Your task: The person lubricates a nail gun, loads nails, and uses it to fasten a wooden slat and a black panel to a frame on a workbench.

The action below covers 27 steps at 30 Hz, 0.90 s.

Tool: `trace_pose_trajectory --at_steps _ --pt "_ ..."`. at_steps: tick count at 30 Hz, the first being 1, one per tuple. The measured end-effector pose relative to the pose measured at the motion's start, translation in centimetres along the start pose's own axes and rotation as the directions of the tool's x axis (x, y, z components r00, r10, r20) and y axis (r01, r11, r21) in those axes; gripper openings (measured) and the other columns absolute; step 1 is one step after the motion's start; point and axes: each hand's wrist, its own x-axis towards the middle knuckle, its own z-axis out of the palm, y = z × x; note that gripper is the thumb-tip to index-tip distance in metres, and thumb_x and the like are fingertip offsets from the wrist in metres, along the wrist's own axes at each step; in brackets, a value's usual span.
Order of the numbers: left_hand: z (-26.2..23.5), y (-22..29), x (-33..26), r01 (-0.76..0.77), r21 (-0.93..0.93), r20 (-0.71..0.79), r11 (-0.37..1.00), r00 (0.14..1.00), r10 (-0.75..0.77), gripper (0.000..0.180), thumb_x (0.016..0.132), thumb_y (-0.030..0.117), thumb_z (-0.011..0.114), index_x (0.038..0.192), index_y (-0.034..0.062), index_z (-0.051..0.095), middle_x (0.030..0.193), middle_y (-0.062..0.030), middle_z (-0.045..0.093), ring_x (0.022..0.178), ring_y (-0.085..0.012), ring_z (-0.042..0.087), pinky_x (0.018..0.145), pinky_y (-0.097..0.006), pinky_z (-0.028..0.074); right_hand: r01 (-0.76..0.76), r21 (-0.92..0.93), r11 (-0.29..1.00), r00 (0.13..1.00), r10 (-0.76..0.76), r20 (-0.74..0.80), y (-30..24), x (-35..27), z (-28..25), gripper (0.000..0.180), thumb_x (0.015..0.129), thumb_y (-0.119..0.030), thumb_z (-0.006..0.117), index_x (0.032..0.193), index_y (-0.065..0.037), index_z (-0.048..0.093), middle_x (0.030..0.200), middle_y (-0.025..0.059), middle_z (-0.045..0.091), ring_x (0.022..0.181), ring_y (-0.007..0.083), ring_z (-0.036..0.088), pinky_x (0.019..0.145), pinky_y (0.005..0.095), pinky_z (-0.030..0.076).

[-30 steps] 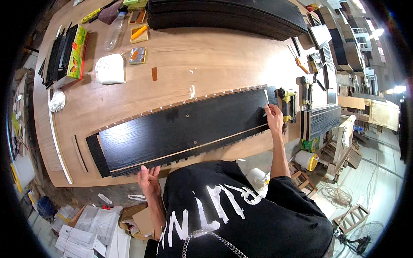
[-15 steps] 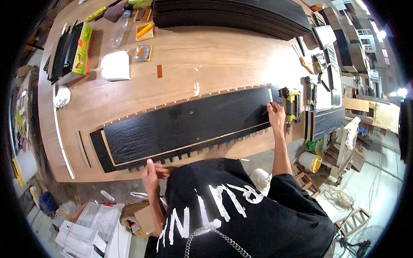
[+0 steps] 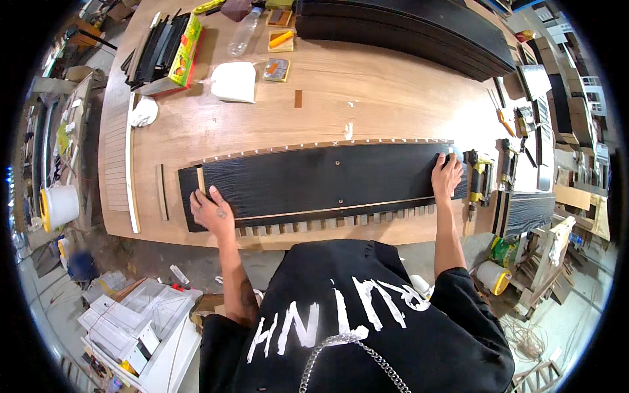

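Observation:
A long black wood-grain board (image 3: 282, 185) lies lengthwise on the workbench on top of another black piece, whose left end (image 3: 188, 190) shows beyond it. Pale strips run along its front edge and left end, and two small holes mark its surface. My left hand (image 3: 213, 213) grips the left end of the upper board, thumb apart from the bent fingers. At the other end, my right hand (image 3: 447, 177) is closed over the board's right edge with fingertips on top. A row of small wooden blocks (image 3: 308, 224) sticks out along the near side.
To the right lie nail guns (image 3: 481, 177) and stacked black boards (image 3: 527, 213). A large black stack (image 3: 400, 36) stands at the back. On the left are a carton of black strips (image 3: 173, 62), a white bag (image 3: 234, 82), a plastic bottle (image 3: 244, 33) and a long white strip (image 3: 133, 170).
My left hand has moved from the near edge up onto the board's left end. My right hand has spread further over the right end. The view has shifted, and the upper board lies straighter.

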Motion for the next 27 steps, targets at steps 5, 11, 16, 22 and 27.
trace_pose_trajectory --at_steps 5,11,16,22,27 --pt "0.6 2.7 0.5 0.127 0.09 0.075 0.988 0.988 -0.134 0.067 0.1 0.045 0.034 0.137 -0.0107 0.035 0.142 -0.0232 0.039 0.129 -0.0387 0.039 0.106 -0.052 0.03 -0.194 -0.097 0.976 0.981 0.191 -0.04 -1.6 0.8 1.1 0.05 0.098 -0.044 0.041 0.128 -0.005 0.05 0.123 0.0189 0.05 0.116 0.0381 0.046 0.092 0.0539 0.04" --pt "0.9 3.2 0.7 0.079 0.092 0.087 0.993 0.992 -0.087 0.067 0.101 0.045 0.031 0.143 -0.0068 0.028 0.148 -0.0237 0.031 0.137 -0.0356 0.032 0.109 -0.048 0.028 -0.223 -0.114 0.968 0.975 0.222 -0.023 -1.7 1.0 1.2 0.047 0.1 -0.043 0.037 0.124 -0.006 0.053 0.12 0.0188 0.05 0.115 0.0377 0.047 0.094 0.0524 0.038" --pt "0.5 3.6 1.0 0.086 0.081 0.119 0.993 0.988 -0.095 0.07 0.102 0.048 0.025 0.145 -0.007 0.026 0.15 -0.0257 0.028 0.138 -0.0385 0.029 0.112 -0.047 0.025 -0.256 -0.081 0.963 0.967 0.255 -0.026 -0.7 1.1 1.9 0.046 0.101 -0.042 0.036 0.119 -0.004 0.055 0.116 0.02 0.051 0.113 0.0372 0.046 0.094 0.0503 0.038" --pt "0.0 3.7 0.8 0.053 0.085 0.15 0.995 0.987 -0.065 0.067 0.102 0.044 0.029 0.144 -0.0085 0.024 0.148 -0.0277 0.028 0.139 -0.0381 0.027 0.112 -0.047 0.024 -0.237 -0.104 0.966 0.972 0.236 -0.023 -0.4 1.2 1.5 0.045 0.101 -0.04 0.037 0.12 -0.004 0.056 0.115 0.0206 0.053 0.111 0.0376 0.047 0.093 0.0497 0.038" --pt "0.5 3.5 0.8 0.007 0.092 0.117 0.996 0.993 -0.017 0.069 0.101 0.044 0.031 0.143 -0.0109 0.025 0.149 -0.0282 0.027 0.14 -0.0382 0.025 0.113 -0.049 0.022 -0.241 -0.106 0.965 0.971 0.24 -0.023 -0.7 1.2 1.6 0.044 0.101 -0.039 0.035 0.121 -0.006 0.055 0.118 0.019 0.052 0.112 0.0371 0.048 0.094 0.0499 0.039"
